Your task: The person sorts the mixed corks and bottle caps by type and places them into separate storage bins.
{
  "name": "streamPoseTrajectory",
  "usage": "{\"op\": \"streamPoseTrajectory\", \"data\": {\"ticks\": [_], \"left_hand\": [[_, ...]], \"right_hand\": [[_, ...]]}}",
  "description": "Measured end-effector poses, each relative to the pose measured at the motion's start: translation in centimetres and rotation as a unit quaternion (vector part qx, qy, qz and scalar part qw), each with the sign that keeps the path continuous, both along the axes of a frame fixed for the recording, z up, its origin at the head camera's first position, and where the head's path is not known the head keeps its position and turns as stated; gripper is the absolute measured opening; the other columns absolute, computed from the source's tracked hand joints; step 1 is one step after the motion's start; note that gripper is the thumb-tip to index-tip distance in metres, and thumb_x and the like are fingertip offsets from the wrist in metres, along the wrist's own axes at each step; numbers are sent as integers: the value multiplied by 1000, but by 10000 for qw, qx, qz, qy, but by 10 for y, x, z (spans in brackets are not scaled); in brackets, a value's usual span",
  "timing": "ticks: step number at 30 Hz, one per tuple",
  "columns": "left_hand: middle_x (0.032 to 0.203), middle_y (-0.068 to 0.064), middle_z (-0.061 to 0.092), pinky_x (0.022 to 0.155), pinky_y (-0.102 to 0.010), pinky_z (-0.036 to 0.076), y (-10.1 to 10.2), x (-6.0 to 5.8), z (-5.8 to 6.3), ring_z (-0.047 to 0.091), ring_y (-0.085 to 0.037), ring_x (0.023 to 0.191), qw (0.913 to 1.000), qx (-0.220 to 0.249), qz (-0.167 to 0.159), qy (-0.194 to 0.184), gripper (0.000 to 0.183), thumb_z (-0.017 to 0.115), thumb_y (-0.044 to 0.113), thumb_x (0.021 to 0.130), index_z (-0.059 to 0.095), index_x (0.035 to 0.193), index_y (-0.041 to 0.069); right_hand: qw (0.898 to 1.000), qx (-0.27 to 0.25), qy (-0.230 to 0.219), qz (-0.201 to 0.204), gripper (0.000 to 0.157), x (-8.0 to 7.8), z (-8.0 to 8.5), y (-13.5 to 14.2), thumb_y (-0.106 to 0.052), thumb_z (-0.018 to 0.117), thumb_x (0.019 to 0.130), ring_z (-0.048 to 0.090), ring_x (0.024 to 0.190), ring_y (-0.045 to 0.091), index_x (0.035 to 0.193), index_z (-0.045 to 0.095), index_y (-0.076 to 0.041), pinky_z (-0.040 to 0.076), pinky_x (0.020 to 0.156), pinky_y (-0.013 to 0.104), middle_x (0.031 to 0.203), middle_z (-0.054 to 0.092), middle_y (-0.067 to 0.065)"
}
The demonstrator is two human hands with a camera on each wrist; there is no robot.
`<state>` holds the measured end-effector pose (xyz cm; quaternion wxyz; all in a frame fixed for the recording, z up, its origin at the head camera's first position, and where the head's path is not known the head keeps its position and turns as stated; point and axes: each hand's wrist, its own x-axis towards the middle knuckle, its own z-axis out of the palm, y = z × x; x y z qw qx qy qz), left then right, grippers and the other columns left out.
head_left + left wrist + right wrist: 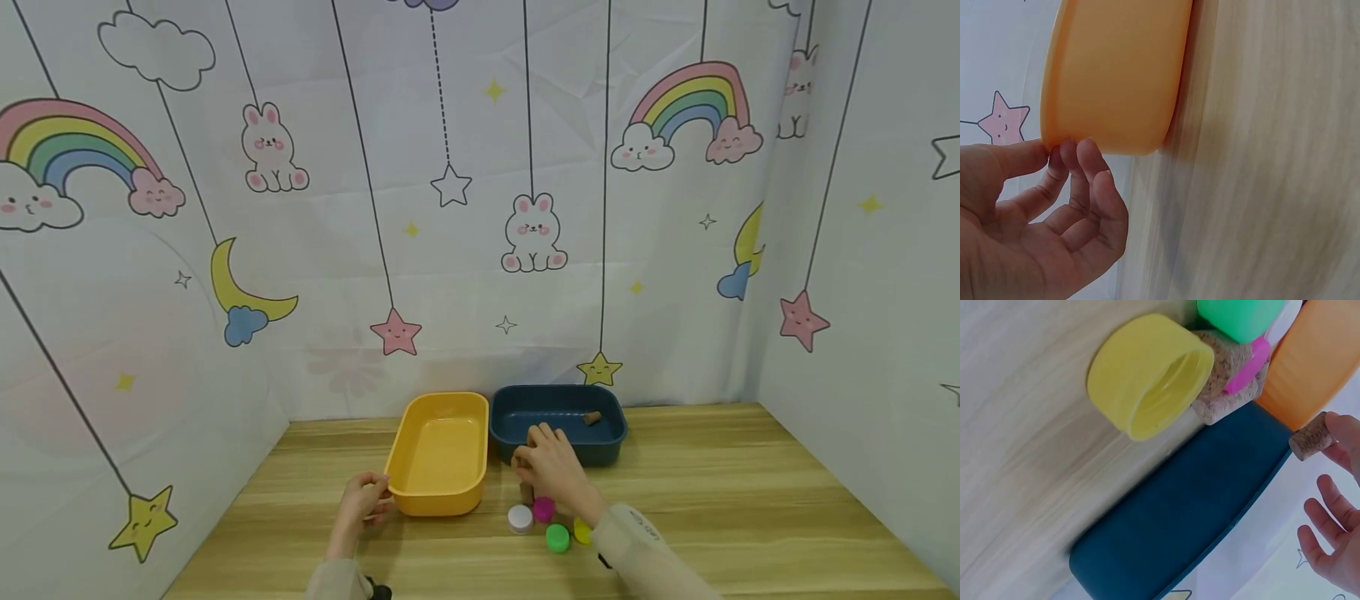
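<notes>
My left hand [363, 504] is at the near left corner of the yellow tray [401, 497], thumb and fingertips pinching its rim. In the left wrist view the other fingers curl below that rim. Over the near edge of the dark blue tray [611, 452], my right hand [553, 471] pinches a cork stopper [1311, 436] between thumb and forefinger, the remaining fingers loosely spread. Another cork [592, 417] lies inside the blue tray. Below the right hand are more corks [1219, 362] on the table, beside a magenta cap [543, 509].
A white cap [521, 518], a green cap [557, 537] and a yellow cap [1141, 378] stand close together on the wooden table [750, 500], in front of the trays. Behind and at both sides hangs a patterned white curtain [465, 292].
</notes>
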<state>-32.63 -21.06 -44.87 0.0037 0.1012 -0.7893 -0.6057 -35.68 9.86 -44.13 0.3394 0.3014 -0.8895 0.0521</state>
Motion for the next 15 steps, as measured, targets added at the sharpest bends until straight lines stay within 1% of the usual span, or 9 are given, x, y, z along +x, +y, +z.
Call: {"op": "streamPoseTrajectory", "data": {"ticks": [3,10,15], "left_hand": [[76,-6,58,50,-27,45,0,0,0,60,-14,57,10000,12,7,-6,18,43,15,93,50,85,1],[78,-7,58,51,-28,46,-1,0,0,62,-15,62,9999,-79,-75,-21,20,43,18,94,51,88,0],[78,-7,58,51,-28,46,-1,0,1,62,-15,61,9999,-83,-49,-50,19,43,17,94,50,88,0]], "right_hand": [[9999,-103,105,61,10,0,2,2,-28,73,71,28,69,12,74,66,-22,18,62,23,72,38,-3],[9998,8,177,-135,13,-3,3,8,-33,72,71,28,69,11,79,67,-24,20,61,23,73,38,-4],[9995,-58,276,-118,15,-4,6,12,-33,72,71,30,69,12,81,68,-23,20,61,23,74,41,-3]]}}
